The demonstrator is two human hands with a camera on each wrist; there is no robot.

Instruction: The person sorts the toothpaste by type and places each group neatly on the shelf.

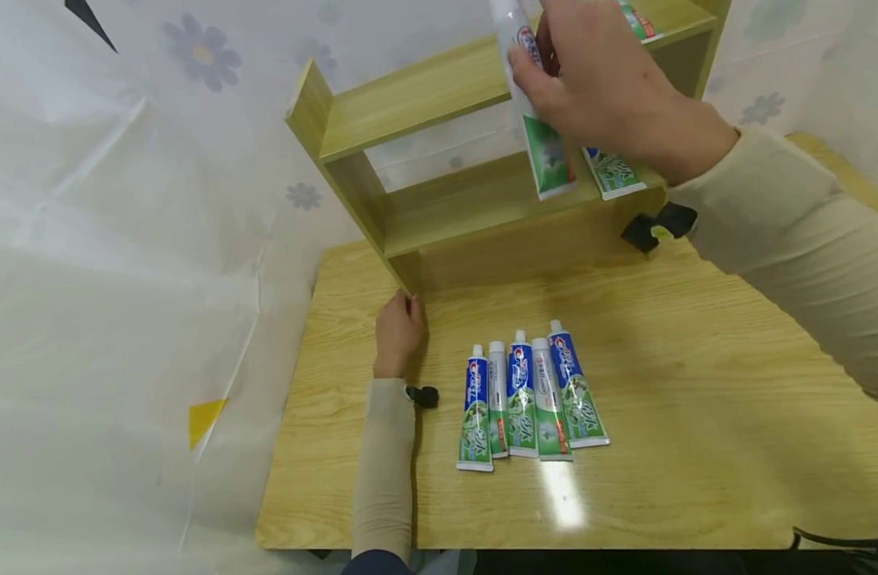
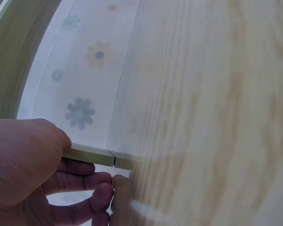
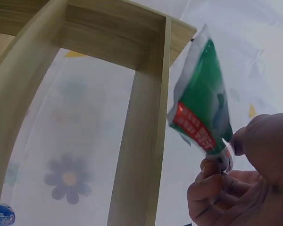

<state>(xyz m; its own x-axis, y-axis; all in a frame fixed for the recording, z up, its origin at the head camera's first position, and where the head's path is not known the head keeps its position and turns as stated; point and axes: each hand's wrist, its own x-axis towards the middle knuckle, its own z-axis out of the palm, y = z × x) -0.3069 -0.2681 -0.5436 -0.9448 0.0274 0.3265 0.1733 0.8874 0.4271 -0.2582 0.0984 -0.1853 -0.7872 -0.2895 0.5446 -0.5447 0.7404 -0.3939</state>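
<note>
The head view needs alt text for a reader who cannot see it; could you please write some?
A person's right hand holds a white-and-green toothpaste tube in front of a wooden shelf unit, while the left hand grips the unit's lower left corner. Five more tubes lie side by side on the table.

Glossy plastic tubes [image 1: 522,399], wood-grained table [image 1: 712,447]
</note>
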